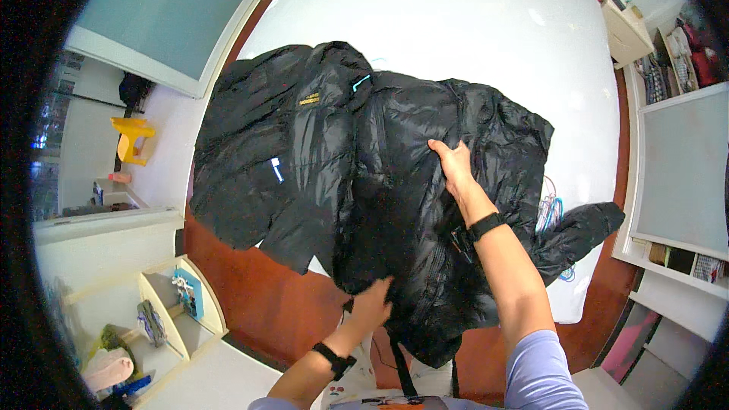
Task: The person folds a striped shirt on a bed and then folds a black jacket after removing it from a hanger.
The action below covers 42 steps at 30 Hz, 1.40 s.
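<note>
A black padded jacket [398,193] lies spread across the near part of a white bed [444,17], with one sleeve [586,233] stretched out to the right. My right hand [454,164] grips its front, with the fingers partly hidden in the fabric. Near the jacket's lower edge is my left hand [370,304], blurred and curled; whether it holds the cloth is unclear. Left of this jacket lies a second black garment [256,125] with yellow lettering on its chest and a white tag [277,169]. A light-blue strip [361,83], perhaps part of a hanger, shows between them.
Several wire hangers [549,213] lie on the bed by the right sleeve. A corner shelf [188,319] with small items stands at lower left. Past the doorway is a yellow plastic stool [132,139]. A bedside cabinet [626,31] stands at upper right, near a wardrobe [683,165].
</note>
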### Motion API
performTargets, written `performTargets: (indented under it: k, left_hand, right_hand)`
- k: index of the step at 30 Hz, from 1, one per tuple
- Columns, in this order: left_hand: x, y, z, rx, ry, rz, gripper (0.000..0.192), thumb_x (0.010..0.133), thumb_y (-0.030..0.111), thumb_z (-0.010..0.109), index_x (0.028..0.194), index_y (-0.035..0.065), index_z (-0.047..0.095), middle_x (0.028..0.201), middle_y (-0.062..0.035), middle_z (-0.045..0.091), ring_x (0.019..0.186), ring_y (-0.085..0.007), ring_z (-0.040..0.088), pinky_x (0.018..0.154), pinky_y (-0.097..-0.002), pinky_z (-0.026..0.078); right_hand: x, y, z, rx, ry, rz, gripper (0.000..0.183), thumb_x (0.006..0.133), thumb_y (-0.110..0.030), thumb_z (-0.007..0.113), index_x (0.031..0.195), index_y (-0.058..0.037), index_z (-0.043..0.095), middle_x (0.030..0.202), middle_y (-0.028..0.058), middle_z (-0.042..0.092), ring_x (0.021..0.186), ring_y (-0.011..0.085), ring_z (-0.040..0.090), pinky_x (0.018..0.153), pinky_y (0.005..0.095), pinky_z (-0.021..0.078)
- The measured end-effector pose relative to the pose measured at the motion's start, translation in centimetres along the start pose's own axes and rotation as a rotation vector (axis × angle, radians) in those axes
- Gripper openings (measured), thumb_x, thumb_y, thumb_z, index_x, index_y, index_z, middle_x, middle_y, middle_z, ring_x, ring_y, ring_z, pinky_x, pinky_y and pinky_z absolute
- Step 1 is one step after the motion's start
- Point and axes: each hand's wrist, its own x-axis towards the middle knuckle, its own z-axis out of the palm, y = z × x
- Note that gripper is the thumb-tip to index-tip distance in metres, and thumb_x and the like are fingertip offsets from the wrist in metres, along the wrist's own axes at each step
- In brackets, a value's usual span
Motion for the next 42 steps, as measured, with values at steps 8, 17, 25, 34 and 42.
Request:
performTargets:
  k: [8,17,25,34,42]
  left_hand:
    - [0.4,10.9,0.9,-0.204,-0.466,0.197,0.071,0.08,0.021,0.054,0.139,0.0096,0.014,0.117,-0.0236,0.048,0.095,-0.0385,0.055,0.078,-0.0422,0.047]
    - [9.0,7.1,-0.2,0.288,0.19,0.285,0.08,0.062,0.032,0.074,0.131,0.0131,0.036,0.138,-0.0188,0.023,0.126,-0.0438,0.019,0.1,-0.0549,0.021]
    - [11.1,2.8,2.9,0.445,-0.158,0.043,0.104,0.054,0.061,0.069,0.139,0.0264,0.021,0.145,-0.0204,0.001,0.129,-0.0486,0.0,0.097,-0.0671,0.005]
    - [15.3,2.5,6.3,0.309,-0.147,-0.002,0.105,0.056,0.053,0.073,0.14,0.0259,0.017,0.144,-0.0212,0.001,0.128,-0.0504,0.001,0.096,-0.0679,0.011]
    - [13.6,4.7,4.5,0.297,-0.097,0.082,0.092,0.063,0.039,0.073,0.139,0.0257,0.022,0.145,-0.015,0.007,0.131,-0.0403,0.011,0.098,-0.0625,0.016]
  right_hand:
    - [-3.3,-2.6,-11.4,-0.614,0.252,-0.646,0.046,0.073,-0.009,0.061,0.115,0.0025,0.048,0.101,0.0185,0.06,0.093,0.024,0.058,0.083,0.0304,0.0433]
    - [1.7,0.7,-15.5,-1.169,0.35,-0.845,0.066,0.066,-0.002,0.06,0.126,0.0016,0.034,0.123,0.0216,0.041,0.115,0.0372,0.038,0.098,0.0406,0.0313]
    - [7.7,1.5,-4.5,-1.535,-0.023,-0.652,0.086,0.069,-0.062,0.057,0.139,-0.0258,0.022,0.146,0.0122,0.005,0.133,0.0381,0.003,0.099,0.0633,0.0123]
    - [16.3,6.1,-5.3,-1.714,-0.093,-0.599,0.089,0.066,-0.075,0.045,0.139,-0.0279,0.022,0.146,0.0105,0.009,0.135,0.033,-0.001,0.103,0.0594,0.002]
    - [13.9,3.0,-3.9,-1.157,0.146,-0.746,0.049,0.07,-0.028,0.062,0.113,-0.0077,0.049,0.133,0.0124,0.036,0.128,0.0281,0.026,0.104,0.0498,0.0153]
